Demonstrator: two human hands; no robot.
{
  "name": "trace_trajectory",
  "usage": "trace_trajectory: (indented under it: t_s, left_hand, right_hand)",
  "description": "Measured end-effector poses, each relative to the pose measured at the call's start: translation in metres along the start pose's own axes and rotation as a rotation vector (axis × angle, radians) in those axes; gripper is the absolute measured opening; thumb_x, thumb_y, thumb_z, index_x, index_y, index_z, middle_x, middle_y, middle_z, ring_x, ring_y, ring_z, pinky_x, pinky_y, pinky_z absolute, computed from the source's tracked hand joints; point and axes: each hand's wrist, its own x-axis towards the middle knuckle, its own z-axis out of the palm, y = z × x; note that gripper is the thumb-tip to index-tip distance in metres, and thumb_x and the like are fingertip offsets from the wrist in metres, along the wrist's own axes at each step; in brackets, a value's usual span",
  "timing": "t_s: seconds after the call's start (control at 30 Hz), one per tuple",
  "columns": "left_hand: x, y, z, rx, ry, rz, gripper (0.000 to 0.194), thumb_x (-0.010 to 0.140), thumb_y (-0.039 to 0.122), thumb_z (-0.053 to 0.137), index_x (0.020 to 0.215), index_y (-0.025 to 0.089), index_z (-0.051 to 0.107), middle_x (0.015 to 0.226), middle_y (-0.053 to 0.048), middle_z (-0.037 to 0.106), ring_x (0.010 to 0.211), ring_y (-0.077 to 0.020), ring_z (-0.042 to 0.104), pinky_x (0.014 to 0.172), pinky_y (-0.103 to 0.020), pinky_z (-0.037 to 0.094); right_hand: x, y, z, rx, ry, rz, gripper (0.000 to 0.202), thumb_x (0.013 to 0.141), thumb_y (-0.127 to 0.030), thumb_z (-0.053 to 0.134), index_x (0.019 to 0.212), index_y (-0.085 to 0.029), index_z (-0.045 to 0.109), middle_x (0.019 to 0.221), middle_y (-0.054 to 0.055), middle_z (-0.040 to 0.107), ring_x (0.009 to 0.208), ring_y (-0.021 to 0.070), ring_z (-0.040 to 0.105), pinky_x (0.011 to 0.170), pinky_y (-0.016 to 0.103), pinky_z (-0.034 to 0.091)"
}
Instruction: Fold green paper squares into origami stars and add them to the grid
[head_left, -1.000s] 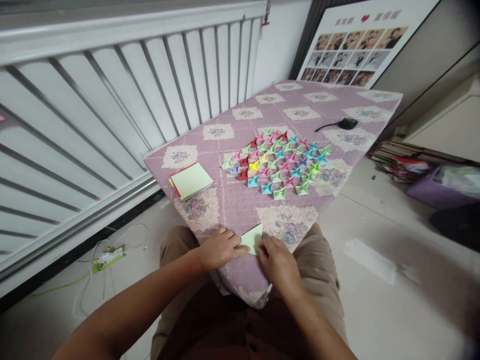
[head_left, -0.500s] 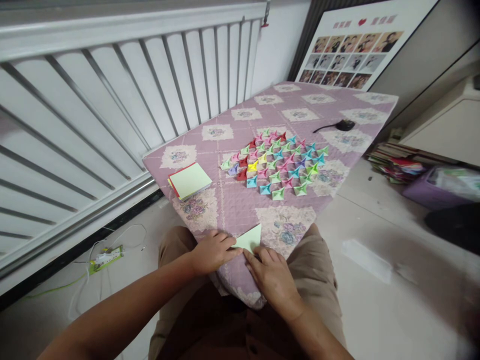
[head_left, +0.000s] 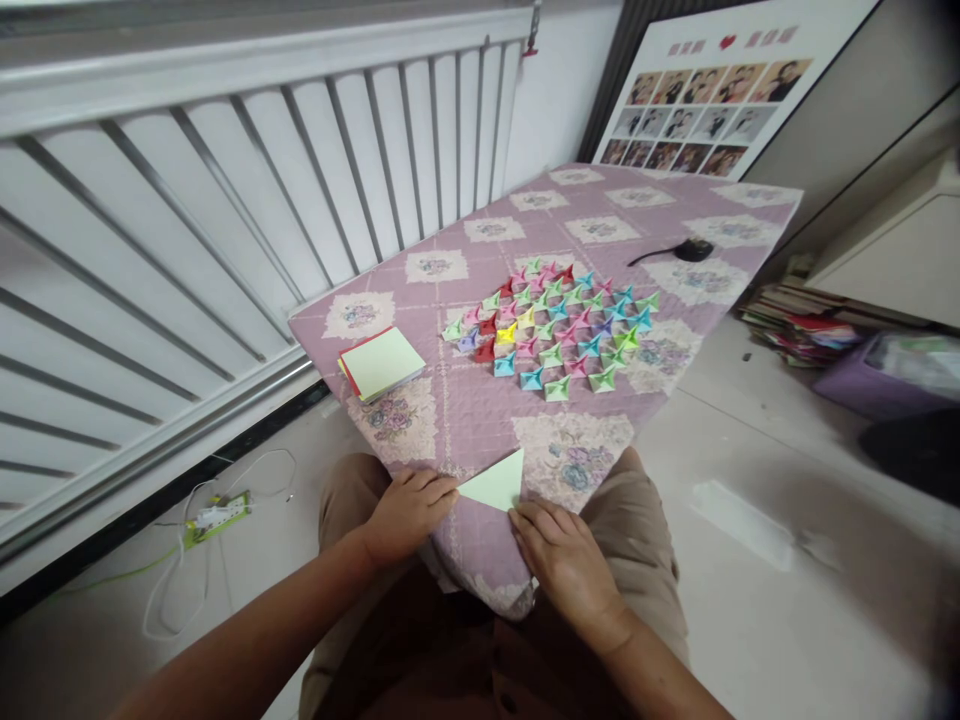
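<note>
A pale green sheet of paper (head_left: 496, 483), folded into a triangle, lies flat near the table's front corner. My left hand (head_left: 412, 508) rests on the cloth with its fingers stretched out flat, the fingertips at the paper's left corner. At the paper's lower right corner, the fingers of my right hand (head_left: 561, 548) lie flat, fingertips touching its edge. Both thumbs are mostly hidden. Beyond my left hand is a stack of square coloured paper (head_left: 382, 362), pale green on top with red and yellow edges showing.
Several small folded paper pieces (head_left: 551, 330) in many colours stand in rows mid-table. A black object with a thin tail (head_left: 691, 250) lies farther right. A white radiator (head_left: 300, 170) runs along the left side. A power strip (head_left: 217, 515) with cables lies on the floor.
My hands have slid apart along the paper's lower edge, the left one leftward and the right one to the right and down. More of the folded paper now shows between them.
</note>
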Motion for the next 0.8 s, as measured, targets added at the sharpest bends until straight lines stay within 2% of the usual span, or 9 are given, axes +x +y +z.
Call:
trace_trajectory:
  t_s: [0.23,0.37,0.43,0.53,0.7,0.8]
  left_hand:
    - [0.0,0.0,0.009,0.032,0.085,0.01,0.028,0.095,0.02,0.041,0.119,0.022,0.057,0.129,-0.003,0.056,0.108,-0.0201,0.048,0.09,-0.036,0.032]
    - [0.0,0.001,0.012,0.053,0.132,0.002,0.026,0.095,0.021,0.043,0.116,0.022,0.058,0.127,-0.003,0.058,0.107,-0.0191,0.048,0.088,-0.034,0.033]
    - [-0.001,0.002,0.013,0.054,0.145,-0.012,0.026,0.095,0.021,0.044,0.116,0.023,0.059,0.126,-0.002,0.058,0.107,-0.0189,0.048,0.088,-0.034,0.033]
    - [-0.001,0.005,0.012,0.043,0.151,-0.028,0.025,0.095,0.021,0.043,0.114,0.023,0.059,0.125,-0.002,0.059,0.107,-0.019,0.048,0.088,-0.034,0.033]
    - [-0.002,0.008,0.015,-0.012,0.174,-0.069,0.026,0.094,0.021,0.044,0.116,0.025,0.058,0.126,-0.001,0.058,0.109,-0.0197,0.048,0.089,-0.035,0.034]
    - [-0.003,0.008,0.019,-0.106,0.206,-0.136,0.026,0.092,0.02,0.047,0.115,0.026,0.059,0.124,-0.001,0.059,0.111,-0.0204,0.047,0.091,-0.036,0.035]
  right_hand:
    - [-0.007,0.002,0.004,0.022,0.046,-0.011,0.025,0.092,-0.017,0.044,0.109,-0.017,0.063,0.111,0.007,0.065,0.107,0.023,0.053,0.09,0.037,0.041]
    - [-0.001,0.0,0.002,0.128,0.059,0.118,0.019,0.092,-0.024,0.045,0.093,-0.017,0.063,0.099,0.01,0.065,0.096,0.0229,0.057,0.087,0.038,0.044]
    - [0.007,-0.002,0.001,0.168,0.063,0.221,0.022,0.09,-0.032,0.049,0.1,-0.015,0.06,0.096,0.011,0.064,0.092,0.0246,0.058,0.083,0.039,0.045]
    - [0.024,-0.004,-0.001,0.206,0.063,0.386,0.05,0.086,-0.041,0.053,0.125,-0.011,0.046,0.091,0.011,0.065,0.088,0.0268,0.059,0.079,0.039,0.045]
    - [0.043,-0.013,0.0,0.358,-0.071,0.57,0.06,0.08,-0.033,0.056,0.134,-0.014,0.037,0.078,0.004,0.063,0.076,0.0227,0.061,0.068,0.031,0.044]
    - [0.043,-0.019,0.001,0.502,-0.063,0.635,0.061,0.079,-0.028,0.053,0.136,-0.016,0.034,0.076,0.001,0.061,0.068,0.0197,0.06,0.064,0.029,0.042]
